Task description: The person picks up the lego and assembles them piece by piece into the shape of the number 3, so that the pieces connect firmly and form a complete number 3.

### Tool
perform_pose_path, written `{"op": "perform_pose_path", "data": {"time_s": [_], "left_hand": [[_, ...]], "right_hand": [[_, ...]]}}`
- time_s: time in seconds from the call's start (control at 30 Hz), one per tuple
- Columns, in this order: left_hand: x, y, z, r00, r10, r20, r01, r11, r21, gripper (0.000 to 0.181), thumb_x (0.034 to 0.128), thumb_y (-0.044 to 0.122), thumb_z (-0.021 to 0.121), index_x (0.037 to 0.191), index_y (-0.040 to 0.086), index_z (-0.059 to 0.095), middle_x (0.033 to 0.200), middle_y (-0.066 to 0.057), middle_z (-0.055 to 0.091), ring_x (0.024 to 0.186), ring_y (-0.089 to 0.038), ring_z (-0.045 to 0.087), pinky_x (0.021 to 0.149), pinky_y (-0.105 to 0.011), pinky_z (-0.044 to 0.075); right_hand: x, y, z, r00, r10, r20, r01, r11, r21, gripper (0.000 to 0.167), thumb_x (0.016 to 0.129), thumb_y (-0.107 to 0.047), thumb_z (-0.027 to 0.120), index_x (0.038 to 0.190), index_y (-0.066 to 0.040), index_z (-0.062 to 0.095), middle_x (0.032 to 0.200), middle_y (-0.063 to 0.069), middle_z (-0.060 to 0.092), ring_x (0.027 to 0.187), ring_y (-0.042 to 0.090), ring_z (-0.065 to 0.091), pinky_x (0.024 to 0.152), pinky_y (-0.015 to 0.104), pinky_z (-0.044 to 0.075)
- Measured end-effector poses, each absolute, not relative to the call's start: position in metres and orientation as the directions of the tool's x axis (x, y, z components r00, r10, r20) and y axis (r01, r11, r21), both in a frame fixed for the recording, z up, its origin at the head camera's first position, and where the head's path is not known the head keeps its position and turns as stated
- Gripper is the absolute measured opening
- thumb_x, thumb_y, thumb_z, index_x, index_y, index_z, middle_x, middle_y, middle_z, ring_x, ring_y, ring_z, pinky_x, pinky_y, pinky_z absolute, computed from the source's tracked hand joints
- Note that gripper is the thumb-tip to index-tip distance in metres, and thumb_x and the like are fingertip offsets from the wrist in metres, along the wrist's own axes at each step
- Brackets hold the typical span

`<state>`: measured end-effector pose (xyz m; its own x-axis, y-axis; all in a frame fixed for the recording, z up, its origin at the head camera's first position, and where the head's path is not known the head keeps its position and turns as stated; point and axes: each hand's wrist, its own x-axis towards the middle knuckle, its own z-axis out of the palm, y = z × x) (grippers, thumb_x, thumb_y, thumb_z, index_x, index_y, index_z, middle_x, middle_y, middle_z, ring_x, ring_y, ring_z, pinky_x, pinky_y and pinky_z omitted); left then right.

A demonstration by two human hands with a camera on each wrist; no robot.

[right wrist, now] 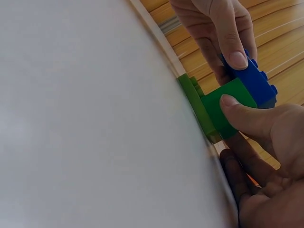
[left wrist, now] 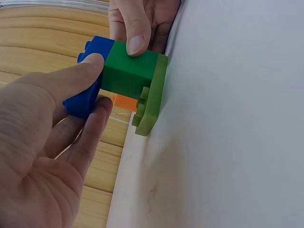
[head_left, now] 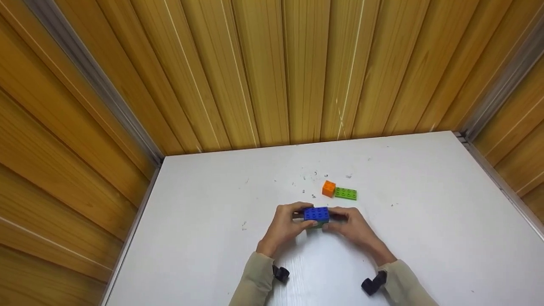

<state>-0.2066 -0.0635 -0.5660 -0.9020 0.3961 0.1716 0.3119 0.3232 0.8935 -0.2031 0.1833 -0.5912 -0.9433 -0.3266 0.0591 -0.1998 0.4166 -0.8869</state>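
Observation:
A blue brick (head_left: 316, 213) with studs on top sits on a green brick (left wrist: 129, 66), which stands at one end of a lime-green plate (left wrist: 155, 99). The plate's other end shows bare studs under the blue brick's overhang. My left hand (head_left: 285, 224) pinches the overhanging part of the blue brick between thumb and fingers. From the other side, my right hand (head_left: 353, 225) grips the green brick, its thumb on the near face. Whether the blue brick is pressed fully down onto the green one, I cannot tell.
Just beyond the hands, an orange brick (head_left: 328, 188) stands beside another lime-green plate (head_left: 346, 194). Small dark marks dot the white table (head_left: 204, 238). Yellow wood-patterned walls (head_left: 263, 76) rise at the back and both sides.

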Motion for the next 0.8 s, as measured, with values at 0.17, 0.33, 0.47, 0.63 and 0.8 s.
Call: {"op": "perform_pose_path", "data": {"time_s": [0.17,0.33,0.47,0.63,0.8], "left_hand": [[-0.205,-0.063,-0.566,-0.912,0.379,0.157,0.29,0.324,0.901,0.046,0.0926,0.012,0.085,0.135,0.001,0.072,0.131,-0.011,0.075,0.118,-0.02,0.073,0.098,-0.024,0.06],[-0.204,-0.063,-0.566,-0.921,0.363,0.139,0.268,0.333,0.904,0.046,0.0929,0.013,0.085,0.136,0.003,0.072,0.133,-0.009,0.074,0.119,-0.019,0.072,0.099,-0.026,0.06],[-0.202,-0.063,-0.567,-0.924,0.359,0.133,0.255,0.32,0.912,0.046,0.0931,0.013,0.085,0.136,0.003,0.071,0.133,-0.008,0.074,0.12,-0.018,0.071,0.101,-0.027,0.06],[-0.201,-0.065,-0.567,-0.923,0.363,0.127,0.244,0.297,0.923,0.049,0.0927,0.013,0.085,0.138,0.003,0.07,0.134,-0.007,0.073,0.122,-0.019,0.07,0.103,-0.03,0.059],[-0.202,-0.065,-0.564,-0.925,0.364,0.109,0.228,0.302,0.926,0.049,0.0923,0.013,0.085,0.138,0.003,0.07,0.134,-0.007,0.073,0.122,-0.019,0.071,0.103,-0.031,0.059]], "right_hand": [[-0.205,0.183,-0.587,-0.946,-0.321,0.032,-0.171,0.415,-0.894,0.05,0.09,-0.019,0.088,0.135,-0.005,0.073,0.133,0.013,0.075,0.124,0.033,0.069,0.107,0.033,0.053],[-0.205,0.187,-0.582,-0.939,-0.342,0.025,-0.173,0.411,-0.895,0.051,0.09,-0.021,0.087,0.137,-0.006,0.072,0.136,0.014,0.073,0.127,0.034,0.068,0.113,0.052,0.052],[-0.204,0.19,-0.579,-0.924,-0.382,0.038,-0.191,0.371,-0.909,0.052,0.092,-0.02,0.085,0.139,-0.004,0.069,0.14,0.017,0.07,0.128,0.037,0.068,0.113,0.056,0.051],[-0.203,0.194,-0.575,-0.922,-0.387,0.029,-0.18,0.36,-0.915,0.051,0.096,-0.021,0.082,0.142,-0.004,0.067,0.143,0.019,0.068,0.129,0.038,0.067,0.113,0.052,0.052],[-0.205,0.2,-0.566,-0.932,-0.36,0.035,-0.183,0.384,-0.905,0.048,0.098,-0.022,0.079,0.141,-0.004,0.068,0.142,0.015,0.07,0.13,0.038,0.066,0.115,0.055,0.051]]}}
